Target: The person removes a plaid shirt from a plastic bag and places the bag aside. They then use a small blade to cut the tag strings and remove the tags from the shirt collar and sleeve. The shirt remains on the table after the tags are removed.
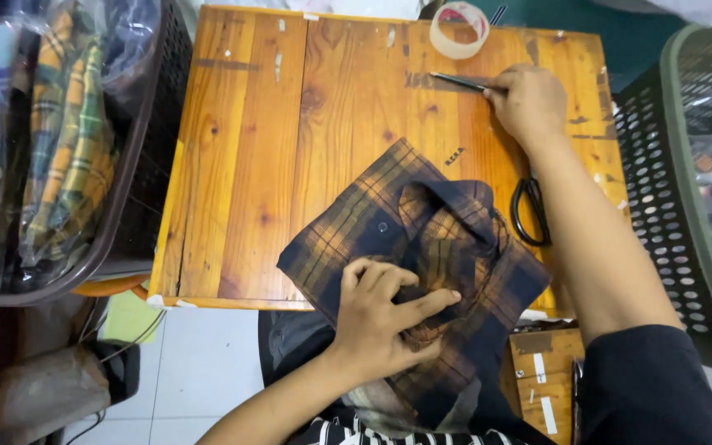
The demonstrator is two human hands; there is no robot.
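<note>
In left basket [138, 148], bagged plaid shirts [67, 140]

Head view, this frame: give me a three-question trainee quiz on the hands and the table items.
1. True or false: the left hand rests on the folded plaid shirt.
2. What does the right hand touch?
A. the tape roll
B. a thin dark pen-like tool
C. the scissors
3. Fill in: the scissors lie on the wooden table beside the person's right ____.

Key
1. True; its index finger points across the fabric.
2. B; the fingers pinch its end, while the tape roll sits apart at the far edge.
3. Forearm.
</note>
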